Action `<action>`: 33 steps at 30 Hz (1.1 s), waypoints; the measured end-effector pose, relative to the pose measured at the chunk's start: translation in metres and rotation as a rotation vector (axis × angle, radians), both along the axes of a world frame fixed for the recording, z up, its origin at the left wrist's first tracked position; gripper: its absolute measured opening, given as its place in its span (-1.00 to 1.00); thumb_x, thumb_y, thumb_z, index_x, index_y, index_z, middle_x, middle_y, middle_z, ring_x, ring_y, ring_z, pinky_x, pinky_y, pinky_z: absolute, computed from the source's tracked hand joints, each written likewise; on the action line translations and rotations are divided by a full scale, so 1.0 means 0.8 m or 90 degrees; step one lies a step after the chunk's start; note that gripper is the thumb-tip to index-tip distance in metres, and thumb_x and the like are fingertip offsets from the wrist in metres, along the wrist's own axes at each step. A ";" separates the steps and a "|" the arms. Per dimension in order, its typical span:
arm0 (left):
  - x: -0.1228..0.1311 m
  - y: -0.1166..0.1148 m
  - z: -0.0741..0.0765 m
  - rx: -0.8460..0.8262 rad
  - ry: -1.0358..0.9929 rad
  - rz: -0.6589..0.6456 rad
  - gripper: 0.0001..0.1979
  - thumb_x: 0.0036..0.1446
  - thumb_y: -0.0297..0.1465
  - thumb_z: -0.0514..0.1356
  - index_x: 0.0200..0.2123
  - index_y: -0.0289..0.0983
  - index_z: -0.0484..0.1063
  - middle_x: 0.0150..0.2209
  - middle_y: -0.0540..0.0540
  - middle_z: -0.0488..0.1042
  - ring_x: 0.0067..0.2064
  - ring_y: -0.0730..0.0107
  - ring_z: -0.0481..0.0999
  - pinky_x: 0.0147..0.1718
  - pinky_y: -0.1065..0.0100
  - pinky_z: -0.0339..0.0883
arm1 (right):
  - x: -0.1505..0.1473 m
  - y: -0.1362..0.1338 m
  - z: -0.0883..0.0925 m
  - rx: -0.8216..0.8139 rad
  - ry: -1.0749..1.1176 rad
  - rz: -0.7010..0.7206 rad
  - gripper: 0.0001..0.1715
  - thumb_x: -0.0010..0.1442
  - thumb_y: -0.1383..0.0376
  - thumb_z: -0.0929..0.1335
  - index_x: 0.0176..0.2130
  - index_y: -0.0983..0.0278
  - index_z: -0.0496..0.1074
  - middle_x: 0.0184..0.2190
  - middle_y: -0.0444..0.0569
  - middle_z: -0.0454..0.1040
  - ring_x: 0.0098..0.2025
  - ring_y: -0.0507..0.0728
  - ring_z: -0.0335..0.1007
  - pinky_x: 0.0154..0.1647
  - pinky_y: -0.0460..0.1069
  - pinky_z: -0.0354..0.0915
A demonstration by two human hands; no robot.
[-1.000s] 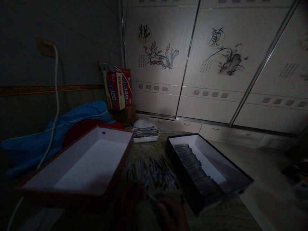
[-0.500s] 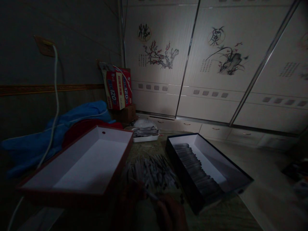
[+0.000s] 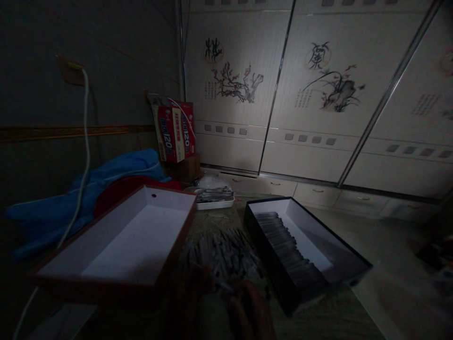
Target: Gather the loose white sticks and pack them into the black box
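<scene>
At the counter's near edge my left hand (image 3: 189, 295) and right hand (image 3: 249, 311) pinch one thin grey stick (image 3: 223, 285) between them, though I cannot tell how firmly each grip closes in this dark. I judge the stick could slip into the loose pile of grey sticks (image 3: 221, 252) just beyond, or a blind reach could nudge the black open box (image 3: 354, 264) overhanging the right edge.

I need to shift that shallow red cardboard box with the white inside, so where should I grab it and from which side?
Probably take the shallow red cardboard box by its two long walls, near the middle, reaching from the near end. It lies open and looks empty, so the thin rims are free. The loose grey sticks crowd its right wall, so bring that hand down from above.
</scene>
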State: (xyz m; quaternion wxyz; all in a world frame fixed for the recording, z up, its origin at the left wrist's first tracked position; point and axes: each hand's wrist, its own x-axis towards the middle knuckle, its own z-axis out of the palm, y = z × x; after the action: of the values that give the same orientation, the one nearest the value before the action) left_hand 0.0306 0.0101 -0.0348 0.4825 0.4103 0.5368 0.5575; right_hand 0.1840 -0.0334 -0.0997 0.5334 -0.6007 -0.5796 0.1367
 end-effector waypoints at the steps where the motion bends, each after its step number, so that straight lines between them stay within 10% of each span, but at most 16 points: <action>1: 0.000 0.001 -0.002 -0.002 -0.002 0.004 -0.61 -0.21 -0.02 0.33 -0.59 -0.25 0.51 -0.57 -0.05 0.55 -0.46 0.25 0.53 -0.41 0.31 0.43 | 0.002 0.001 -0.003 -0.001 -0.012 -0.008 -0.59 0.17 -0.04 0.30 -0.16 0.17 0.49 -0.31 -0.02 0.60 -0.30 0.16 0.54 -0.33 -0.06 0.39; 10: 0.001 0.013 -0.018 -0.002 -0.025 -0.025 -0.60 -0.16 -0.05 0.33 -0.54 -0.30 0.45 -0.60 0.03 0.51 -0.53 0.43 0.50 -0.48 0.33 0.43 | -0.001 0.000 0.001 -0.064 -0.020 0.009 -0.49 0.21 -0.10 0.21 -0.22 0.21 0.47 -0.47 -0.05 0.53 -0.44 0.12 0.47 -0.41 -0.07 0.35; 26: 0.003 0.000 0.016 -0.001 0.000 -0.015 -0.60 -0.24 0.00 0.32 -0.66 -0.24 0.47 -0.66 -0.02 0.47 -0.55 0.30 0.46 -0.50 0.33 0.40 | -0.004 -0.001 0.017 -0.074 0.058 0.094 -0.46 0.27 -0.06 0.15 -0.44 0.19 0.46 -0.64 -0.12 0.43 -0.59 0.05 0.37 -0.53 -0.12 0.24; 33: 0.003 0.002 0.015 0.005 -0.010 -0.017 -0.59 -0.29 0.01 0.33 -0.68 -0.24 0.46 -0.66 -0.02 0.47 -0.53 0.27 0.48 -0.49 0.31 0.42 | -0.006 -0.002 0.002 -0.056 0.019 -0.015 -0.42 0.23 -0.13 0.16 -0.36 0.18 0.52 -0.50 -0.04 0.56 -0.45 0.13 0.48 -0.41 -0.07 0.34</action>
State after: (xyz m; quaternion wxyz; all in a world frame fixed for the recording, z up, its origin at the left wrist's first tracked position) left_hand 0.0333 0.0118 -0.0229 0.4928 0.4148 0.5251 0.5562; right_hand 0.1792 -0.0346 -0.0981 0.5166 -0.6284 -0.5578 0.1646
